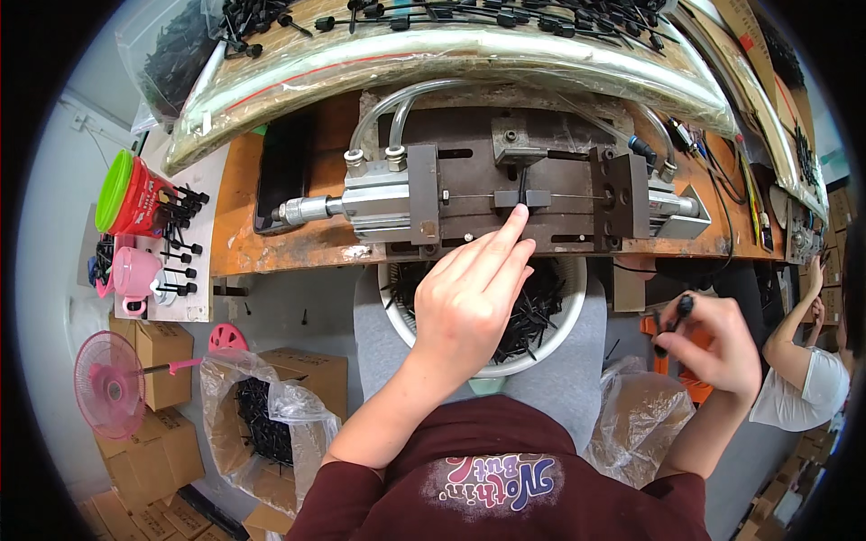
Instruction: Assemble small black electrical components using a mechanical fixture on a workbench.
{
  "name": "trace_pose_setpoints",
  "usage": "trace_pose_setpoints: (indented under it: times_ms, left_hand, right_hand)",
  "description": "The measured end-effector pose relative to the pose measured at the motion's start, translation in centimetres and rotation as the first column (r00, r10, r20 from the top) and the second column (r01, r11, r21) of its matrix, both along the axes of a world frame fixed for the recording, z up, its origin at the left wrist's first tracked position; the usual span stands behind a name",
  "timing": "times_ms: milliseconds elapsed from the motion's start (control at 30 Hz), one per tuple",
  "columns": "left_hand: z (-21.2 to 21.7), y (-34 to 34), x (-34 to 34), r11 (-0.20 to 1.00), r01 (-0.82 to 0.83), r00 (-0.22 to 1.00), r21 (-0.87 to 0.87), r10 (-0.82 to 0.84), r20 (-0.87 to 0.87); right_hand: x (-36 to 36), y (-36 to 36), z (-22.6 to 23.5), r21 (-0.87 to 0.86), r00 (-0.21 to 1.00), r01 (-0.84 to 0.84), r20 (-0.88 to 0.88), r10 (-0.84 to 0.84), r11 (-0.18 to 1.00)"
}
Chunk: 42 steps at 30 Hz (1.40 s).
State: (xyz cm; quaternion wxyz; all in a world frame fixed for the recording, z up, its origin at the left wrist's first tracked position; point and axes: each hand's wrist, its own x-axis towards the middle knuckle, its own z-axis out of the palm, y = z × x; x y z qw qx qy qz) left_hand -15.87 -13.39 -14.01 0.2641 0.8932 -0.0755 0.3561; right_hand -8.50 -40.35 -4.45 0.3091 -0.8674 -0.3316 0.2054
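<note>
My left hand point(469, 298) reaches over a white basket point(575, 311) of black plastic pieces on my lap. Its index finger is stretched out, the tip at the lower end of a thin black stem point(522, 185). That stem stands across a small grey block point(541, 198) in the middle of a metal clamping fixture point(469, 135); I see no grip around it. Off to the right, away from the bench, my right hand point(722, 347) is closed on black knobbed plastic pieces point(675, 323); how many is unclear.
Silver air cylinders point(379, 194) with clear hoses flank the fixture. A plastic-wrapped shelf point(451, 59) holds black knobbed stems behind it. At left are a red bucket point(144, 194), pink mug point(135, 270), pink fan point(108, 383) and lined carton point(230, 397). Another person point(807, 383) sits far right.
</note>
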Motion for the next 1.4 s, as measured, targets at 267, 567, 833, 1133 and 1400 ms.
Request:
trace_pose_setpoints:
  times_ms: [267, 567, 833, 1133, 1400]
  left_hand:
    - [-0.1, -0.7, 0.4, 0.993, -0.042, 0.999, 0.108, 0.040, 0.018]
    - [0.4, -0.8, 0.7, 0.987, -0.070, 0.998, 0.145, 0.069, 0.011]
    - [0.5, -0.8, 0.7, 0.991, -0.073, 0.997, 0.115, 0.077, -0.030]
    - [0.5, -0.7, 0.7, 0.992, -0.063, 0.998, 0.107, 0.066, -0.024]
    - [0.4, -0.8, 0.7, 0.993, -0.062, 0.998, 0.097, 0.064, -0.025]
  right_hand:
    - [-4.3, -3.1, -12.0, -0.343, 0.945, 0.210, -0.168, -0.280, 0.916]
    - [-6.3, -3.7, -16.7, -0.342, 0.870, 0.382, -0.181, -0.459, 0.859]
    - [-6.7, -5.4, -20.4, -0.324, 0.817, 0.544, -0.008, -0.577, 0.774]
    - [-7.5, -5.2, -21.2, -0.289, 0.783, 0.557, -0.131, -0.609, 0.778]
    - [-8.5, -8.2, -22.8, -0.266, 0.734, 0.602, -0.189, -0.653, 0.753]
